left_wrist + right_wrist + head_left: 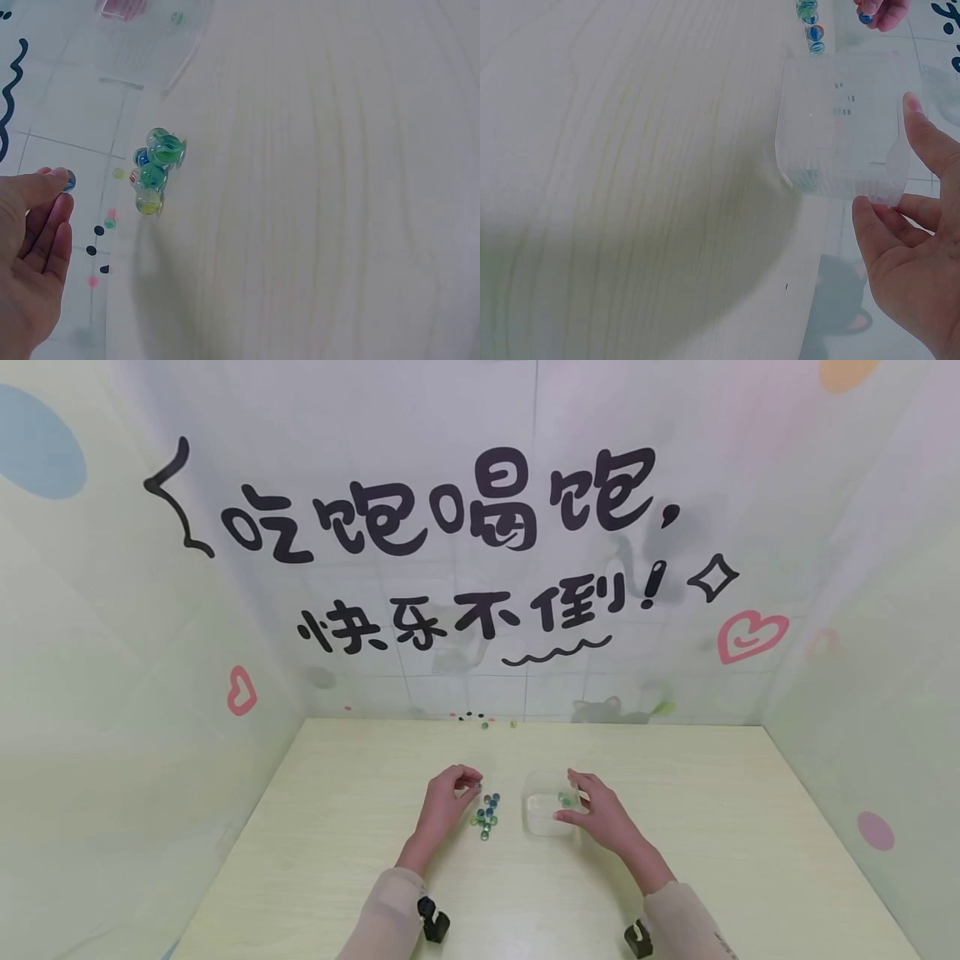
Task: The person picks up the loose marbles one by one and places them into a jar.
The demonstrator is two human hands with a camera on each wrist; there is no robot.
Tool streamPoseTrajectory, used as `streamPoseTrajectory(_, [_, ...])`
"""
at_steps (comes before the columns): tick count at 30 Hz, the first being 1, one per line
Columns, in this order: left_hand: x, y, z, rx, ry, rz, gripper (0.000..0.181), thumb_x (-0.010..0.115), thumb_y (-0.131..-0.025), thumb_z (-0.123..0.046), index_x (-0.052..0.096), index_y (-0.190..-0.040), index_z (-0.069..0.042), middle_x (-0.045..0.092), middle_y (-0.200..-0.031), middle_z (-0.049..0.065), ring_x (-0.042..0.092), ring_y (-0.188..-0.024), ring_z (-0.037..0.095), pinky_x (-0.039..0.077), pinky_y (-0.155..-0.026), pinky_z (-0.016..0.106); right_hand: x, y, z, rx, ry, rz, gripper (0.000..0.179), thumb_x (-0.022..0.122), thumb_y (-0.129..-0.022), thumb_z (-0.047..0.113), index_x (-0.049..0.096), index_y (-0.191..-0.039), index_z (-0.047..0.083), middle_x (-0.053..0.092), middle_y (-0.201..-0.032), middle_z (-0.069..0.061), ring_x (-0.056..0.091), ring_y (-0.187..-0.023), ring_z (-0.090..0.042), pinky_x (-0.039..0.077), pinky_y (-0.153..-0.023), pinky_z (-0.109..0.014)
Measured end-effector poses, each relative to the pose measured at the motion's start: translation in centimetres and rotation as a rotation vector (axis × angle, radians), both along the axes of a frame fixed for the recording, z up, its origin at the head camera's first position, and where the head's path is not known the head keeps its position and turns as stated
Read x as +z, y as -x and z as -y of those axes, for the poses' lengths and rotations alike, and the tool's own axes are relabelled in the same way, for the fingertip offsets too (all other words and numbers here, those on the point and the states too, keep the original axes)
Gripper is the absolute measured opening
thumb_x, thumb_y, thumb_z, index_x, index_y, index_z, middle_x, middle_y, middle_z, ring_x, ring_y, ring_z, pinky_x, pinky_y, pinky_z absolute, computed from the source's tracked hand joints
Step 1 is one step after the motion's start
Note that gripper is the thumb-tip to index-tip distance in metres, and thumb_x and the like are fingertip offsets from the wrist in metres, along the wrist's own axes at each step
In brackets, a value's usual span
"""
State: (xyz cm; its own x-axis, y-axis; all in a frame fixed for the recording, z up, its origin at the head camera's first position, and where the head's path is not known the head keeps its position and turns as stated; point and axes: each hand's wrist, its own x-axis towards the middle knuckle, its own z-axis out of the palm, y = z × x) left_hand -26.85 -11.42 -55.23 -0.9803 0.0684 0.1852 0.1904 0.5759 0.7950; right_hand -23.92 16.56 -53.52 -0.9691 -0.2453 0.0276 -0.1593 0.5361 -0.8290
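Observation:
My left hand [447,802] pinches a blue glass marble [70,181] between thumb and fingertips, just off the table. Close to it on the right lies a loose cluster of several blue, green and yellowish marbles [486,821]. A clear plastic box [542,818] stands to the right of the cluster. Around the box's right side, my right hand [606,817] grips with thumb and fingers apart, as the right wrist view also shows. Some greenish marbles [807,178] sit inside the box, seen blurred through its wall.
The pale wooden tabletop [337,852] runs back to a printed cloth wall [420,693] with large dark characters. Two small marbles, one green [485,726] and one yellowish [513,724], lie at the table's back edge.

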Motion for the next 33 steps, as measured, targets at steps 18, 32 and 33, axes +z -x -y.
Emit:
streamPoseTrajectory(18, [1.1, -0.6, -0.4, -0.036, -0.031, -0.034, 0.016, 0.072, -0.089, -0.006, 0.069, -0.103, -0.011, 0.072, -0.101, 0.004, 0.067, -0.095, 0.018, 0.058, -0.09, 0.041, 0.1, 0.0, 0.0, 0.002, -0.006, 0.001, 0.08, 0.077, -0.087, 0.02, 0.035, -0.149, -0.007, 0.045, -0.148, -0.026, 0.043, -0.139, -0.043, 0.045, -0.11, -0.049])
streamPoseTrajectory(32, [1.7, -1.0, -0.9, -0.057, -0.034, -0.033, 0.016, 0.072, -0.089, -0.007, 0.069, -0.104, -0.011, 0.072, -0.102, 0.004, 0.066, -0.096, 0.019, 0.057, -0.092, 0.046, 0.2, -0.1, 0.0, 0.002, -0.006, -0.015, 0.08, 0.078, -0.086, 0.019, 0.036, -0.148, -0.009, 0.046, -0.145, -0.027, 0.045, -0.136, -0.044, 0.046, -0.108, -0.05])
streamPoseTrajectory(33, [1.7, -1.0, -1.0, -0.059, -0.039, -0.03, 0.016, 0.072, -0.089, -0.007, 0.069, -0.104, -0.011, 0.072, -0.102, 0.005, 0.066, -0.096, 0.02, 0.057, -0.092, 0.047, 0.2, -0.1, 0.0, 0.005, -0.007, -0.016, 0.08, 0.078, -0.086, 0.019, 0.036, -0.148, -0.009, 0.046, -0.145, -0.027, 0.044, -0.137, -0.044, 0.046, -0.108, -0.05])
